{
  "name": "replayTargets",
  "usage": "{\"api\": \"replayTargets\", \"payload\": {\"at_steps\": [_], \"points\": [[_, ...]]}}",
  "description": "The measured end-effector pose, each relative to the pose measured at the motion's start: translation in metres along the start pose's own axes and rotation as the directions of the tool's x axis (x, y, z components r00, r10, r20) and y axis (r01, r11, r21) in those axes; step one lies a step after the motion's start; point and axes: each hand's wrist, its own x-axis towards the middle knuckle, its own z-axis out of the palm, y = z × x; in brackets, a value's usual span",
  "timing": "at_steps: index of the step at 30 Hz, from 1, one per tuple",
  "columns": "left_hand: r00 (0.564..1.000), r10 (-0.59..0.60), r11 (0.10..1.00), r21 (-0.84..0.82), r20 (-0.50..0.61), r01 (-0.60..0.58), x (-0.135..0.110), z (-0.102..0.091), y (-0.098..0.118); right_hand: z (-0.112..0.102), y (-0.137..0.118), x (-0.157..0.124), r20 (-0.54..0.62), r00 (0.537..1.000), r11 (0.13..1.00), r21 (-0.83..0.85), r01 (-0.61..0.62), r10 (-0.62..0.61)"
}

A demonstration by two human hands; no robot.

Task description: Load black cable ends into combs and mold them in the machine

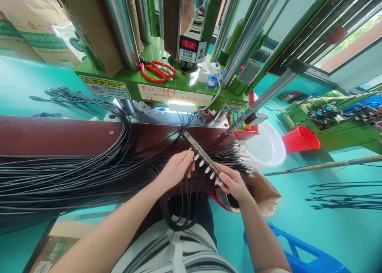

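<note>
A narrow metal mold bar (203,155) slants in front of my body, with a row of silver cable connectors (202,162) seated along its near edge. Black cables (176,224) hang from these connectors and loop down over my lap. My left hand (179,165) is closed in a pinch at a connector near the bar's upper left end; its fingertips partly hide it. At the lower right end, my right hand (234,182) grips the bar between thumb and fingers. Beyond the bar, more cables run under the green press (137,82).
Long black cables (59,185) cover the brown bench (59,133) on the left. Connector ends (238,157) lie to the right above a paper-lined container (268,195). Red-handled scissors (158,72) and tape rolls (211,81) rest on the press. A blue stool (301,249) stands at lower right.
</note>
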Motion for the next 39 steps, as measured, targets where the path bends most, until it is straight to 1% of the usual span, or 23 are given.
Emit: {"api": "replayTargets", "payload": {"at_steps": [2, 4, 10, 13, 16, 18, 19, 21, 23, 25, 26, 27, 28, 30, 31, 33, 35, 38, 39], "points": [[0.996, -0.053, 0.995, -0.078, 0.073, 0.059, -0.001, -0.003, 0.001, 0.0, -0.001, 0.0, 0.012, 1.0, 1.0, 0.002, -0.006, 0.006], [0.988, -0.072, 0.98, -0.173, 0.134, 0.095, -0.002, -0.005, 0.002, 0.0, -0.003, 0.0, 0.02, 1.0, 1.0, -0.011, -0.014, 0.014], [0.979, -0.069, 0.937, -0.324, 0.19, 0.129, 0.0, -0.008, 0.0, -0.001, -0.002, 0.0, 0.05, 0.999, 0.999, -0.041, 0.001, 0.001], [0.97, -0.089, 0.904, -0.39, 0.225, 0.174, 0.001, -0.011, -0.003, -0.003, 0.001, -0.001, 0.073, 0.997, 0.995, -0.097, 0.029, -0.022], [0.966, -0.136, 0.872, -0.436, 0.22, 0.222, 0.001, -0.012, -0.005, -0.003, 0.001, -0.001, 0.116, 0.991, 0.966, -0.24, 0.095, -0.068], [0.968, -0.155, 0.867, -0.441, 0.199, 0.23, 0.002, -0.012, -0.006, -0.002, 0.0, -0.001, 0.142, 0.987, 0.941, -0.316, 0.119, -0.077], [0.968, -0.159, 0.87, -0.437, 0.192, 0.23, 0.003, -0.012, -0.006, -0.002, -0.001, -0.001, 0.147, 0.986, 0.939, -0.322, 0.119, -0.074], [0.969, -0.164, 0.877, -0.422, 0.187, 0.23, 0.005, -0.011, -0.006, -0.001, -0.003, 0.0, 0.141, 0.988, 0.958, -0.272, 0.093, -0.055], [0.965, -0.186, 0.904, -0.353, 0.187, 0.242, 0.006, -0.011, -0.005, -0.003, -0.006, 0.001, 0.136, 0.991, 0.978, -0.203, 0.038, -0.01], [0.962, -0.205, 0.957, -0.169, 0.178, 0.235, 0.003, -0.011, -0.003, -0.009, -0.013, 0.001, 0.154, 0.987, 0.984, -0.177, -0.018, 0.046], [0.969, -0.19, 0.979, -0.041, 0.156, 0.199, 0.0, -0.01, -0.001, -0.013, -0.018, 0.0, 0.163, 0.984, 0.981, -0.186, -0.046, 0.077], [0.982, -0.151, 0.986, 0.093, 0.114, 0.141, -0.004, -0.01, 0.001, -0.019, -0.023, 0.0, 0.172, 0.979, 0.975, -0.212, -0.072, 0.11], [0.994, -0.088, 0.973, 0.22, 0.065, 0.072, -0.009, -0.01, 0.003, -0.025, -0.029, 0.0, 0.175, 0.974, 0.963, -0.251, -0.094, 0.141], [0.998, 0.052, 0.91, 0.412, -0.016, -0.041, -0.019, -0.012, 0.007, -0.037, -0.042, 0.003, 0.168, 0.968, 0.926, -0.36, -0.114, 0.184], [0.994, 0.101, 0.878, 0.473, -0.035, -0.072, -0.023, -0.013, 0.009, -0.042, -0.049, 0.006, 0.17, 0.967, 0.902, -0.42, -0.105, 0.192], [0.989, 0.142, 0.834, 0.543, -0.031, -0.103, -0.029, -0.017, 0.012, -0.049, -0.06, 0.019, 0.199, 0.965, 0.847, -0.53, -0.042, 0.173], [0.987, 0.161, 0.81, 0.575, -0.025, -0.117, -0.032, -0.024, 0.015, -0.053, -0.07, 0.038, 0.241, 0.955, 0.785, -0.619, 0.012, 0.175], [0.98, 0.194, 0.799, 0.587, -0.051, -0.128, -0.034, -0.037, 0.021, -0.049, -0.081, 0.075, 0.302, 0.927, 0.714, -0.698, 0.055, 0.224], [0.977, 0.205, 0.802, 0.582, -0.062, -0.132, -0.035, -0.042, 0.023, -0.046, -0.084, 0.088, 0.323, 0.921, 0.701, -0.708, 0.084, 0.217]]}}
